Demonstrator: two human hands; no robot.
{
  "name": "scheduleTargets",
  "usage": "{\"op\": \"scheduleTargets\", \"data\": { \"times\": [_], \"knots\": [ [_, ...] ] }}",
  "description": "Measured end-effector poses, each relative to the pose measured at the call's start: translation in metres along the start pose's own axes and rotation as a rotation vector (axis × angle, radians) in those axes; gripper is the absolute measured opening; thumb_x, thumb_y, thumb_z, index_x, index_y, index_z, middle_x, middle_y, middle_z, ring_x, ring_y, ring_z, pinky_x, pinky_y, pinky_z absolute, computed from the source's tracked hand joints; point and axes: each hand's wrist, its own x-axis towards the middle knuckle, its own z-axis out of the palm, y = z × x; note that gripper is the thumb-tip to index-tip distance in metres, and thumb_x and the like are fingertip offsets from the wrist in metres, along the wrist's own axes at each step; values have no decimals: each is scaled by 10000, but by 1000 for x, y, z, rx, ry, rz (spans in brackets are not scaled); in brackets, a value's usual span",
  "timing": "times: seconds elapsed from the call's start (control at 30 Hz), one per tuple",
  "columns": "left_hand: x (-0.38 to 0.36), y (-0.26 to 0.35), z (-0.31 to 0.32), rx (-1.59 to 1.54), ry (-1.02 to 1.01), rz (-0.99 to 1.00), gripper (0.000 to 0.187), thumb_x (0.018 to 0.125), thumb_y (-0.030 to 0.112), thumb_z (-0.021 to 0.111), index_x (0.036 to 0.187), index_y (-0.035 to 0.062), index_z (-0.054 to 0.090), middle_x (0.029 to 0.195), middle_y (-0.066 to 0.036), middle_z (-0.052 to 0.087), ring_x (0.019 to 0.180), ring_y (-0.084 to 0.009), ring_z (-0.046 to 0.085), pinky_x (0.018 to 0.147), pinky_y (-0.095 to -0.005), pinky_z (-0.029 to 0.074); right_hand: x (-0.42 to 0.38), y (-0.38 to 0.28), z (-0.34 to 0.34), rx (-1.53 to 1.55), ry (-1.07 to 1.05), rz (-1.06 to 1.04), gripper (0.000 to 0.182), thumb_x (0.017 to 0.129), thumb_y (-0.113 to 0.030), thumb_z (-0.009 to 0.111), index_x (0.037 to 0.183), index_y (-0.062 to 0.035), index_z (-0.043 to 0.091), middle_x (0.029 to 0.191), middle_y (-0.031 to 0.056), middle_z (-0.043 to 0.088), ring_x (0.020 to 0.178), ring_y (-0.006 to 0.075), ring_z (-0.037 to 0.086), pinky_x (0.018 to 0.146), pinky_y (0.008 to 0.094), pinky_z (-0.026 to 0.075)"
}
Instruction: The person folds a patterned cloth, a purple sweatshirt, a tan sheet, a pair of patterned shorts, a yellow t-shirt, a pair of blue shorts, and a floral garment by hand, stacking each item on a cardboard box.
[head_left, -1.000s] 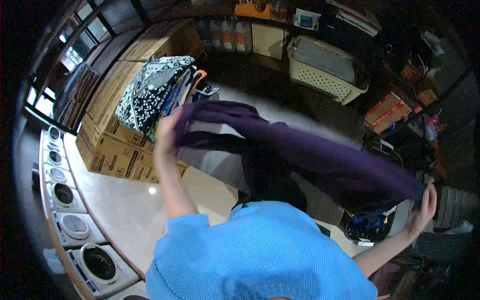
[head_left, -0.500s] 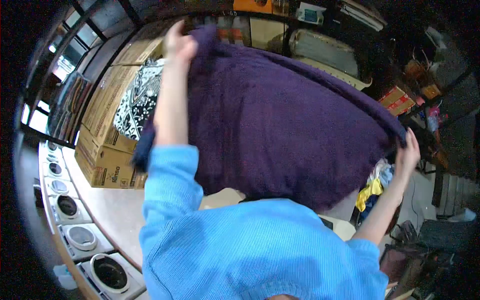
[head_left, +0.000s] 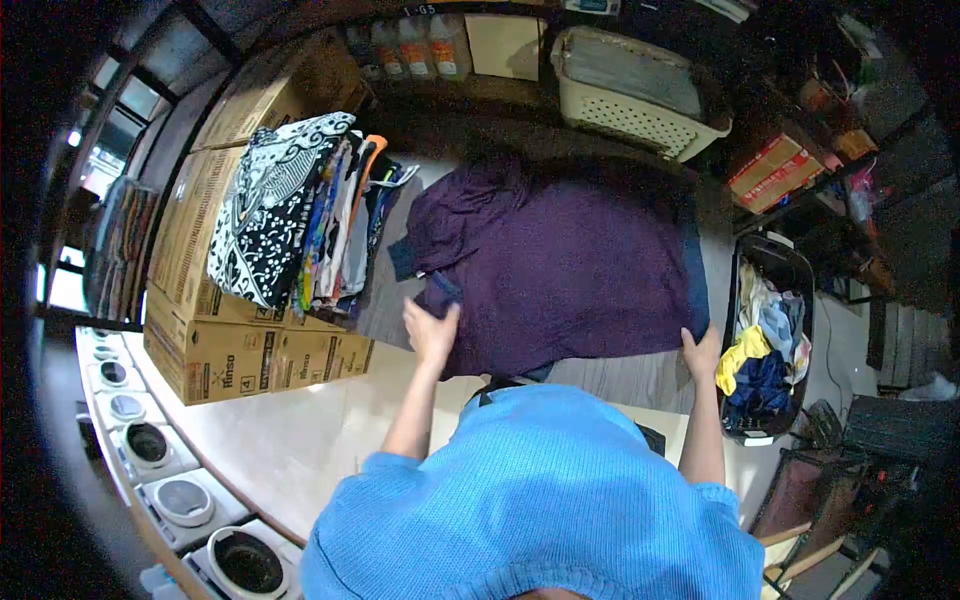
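A dark purple garment (head_left: 590, 260) with navy edges lies spread on the grey wood-look table (head_left: 630, 378). My left hand (head_left: 432, 332) is at its near left part, beside a navy cuff, with thumb and fingers apart. At the garment's near right corner, my right hand (head_left: 702, 354) has its fingers on the navy hem; the fingertips are partly hidden against the cloth. Left of the garment stands a stack of folded clothes (head_left: 340, 235), with a black-and-white patterned cloth (head_left: 275, 205) at its outer side.
A black basket (head_left: 733, 330) of mixed clothes stands on the right. Rinso cartons (head_left: 230, 362) are at the left. Behind the table are a cream perforated basket (head_left: 625, 128), bottles (head_left: 415, 50) and a red-and-white box (head_left: 778, 172). Washing machines (head_left: 165, 450) line the lower left.
The purple garment has come down from mid-air onto the table. Both hands have lowered toward me, and the left has moved right. The clothes stack and black basket now show more fully.
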Motion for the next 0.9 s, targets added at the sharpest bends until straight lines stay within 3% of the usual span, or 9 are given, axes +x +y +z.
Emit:
{"op": "scheduleTargets", "data": {
  "times": [0.1,0.23,0.3,0.4,0.57,0.63,0.77,0.87,0.9],
  "knots": [
    [-6,-38,23,-135,-237,-99,768,717,429,790,1254,-55,532,1134,-248,631,1074,-381,608,921,-455,484,6,-6,4,3,233,-82,598,693,-261,828,1146,45,586,1059,266,640,1014,421,606,902,437,480],
    [26,-29,-16,-760,-760,-355,458,771,346,800,1030,-13,680,964,-114,699,889,-186,658,765,-325,516,88,66,36,70,-150,163,284,613,-130,848,759,-26,628,717,59,645,643,164,600,573,330,462],
    [40,-27,-26,-928,-635,-152,389,798,292,791,1014,-8,670,941,-91,687,840,-163,643,739,-303,511,76,32,-11,261,-159,245,223,646,-108,818,744,-51,626,689,22,619,592,138,557,538,304,425],
    [54,-19,-47,-754,-379,-156,538,808,457,752,977,-33,606,877,-85,647,770,-159,612,634,-296,493,75,35,-25,738,-273,192,301,668,-217,841,785,-21,646,691,37,621,598,140,556,563,283,426],
    [62,-51,-16,-584,-678,-336,630,836,627,627,936,6,649,717,-64,593,581,-174,549,480,-297,406,61,33,15,32,-55,31,338,650,-218,859,815,11,672,700,90,651,669,236,609,678,365,492],
    [58,-58,-25,-731,-683,-412,623,851,636,601,925,20,663,682,-54,586,490,-178,497,436,-287,346,54,24,12,204,3,4,272,660,-177,837,736,0,645,676,111,638,635,255,588,651,383,482],
    [71,-157,-7,-771,-326,-617,575,862,558,636,959,-8,660,792,-119,636,714,-297,605,649,-448,485,62,49,-34,194,270,-148,227,707,-103,773,744,12,581,651,117,578,592,253,530,622,391,461],
    [20,-171,-15,137,428,-164,626,858,480,637,1157,-63,551,1077,-310,629,1018,-463,609,892,-517,465,72,80,-45,394,244,-198,201,780,-114,751,776,-26,570,665,39,553,622,158,503,625,318,429],
    [17,-161,-18,28,376,-171,642,847,477,650,1177,-61,534,1098,-314,624,1039,-458,606,905,-509,462,70,78,-54,566,190,-195,192,817,-129,744,798,-44,573,669,0,537,637,126,488,635,291,416]
  ]
}}
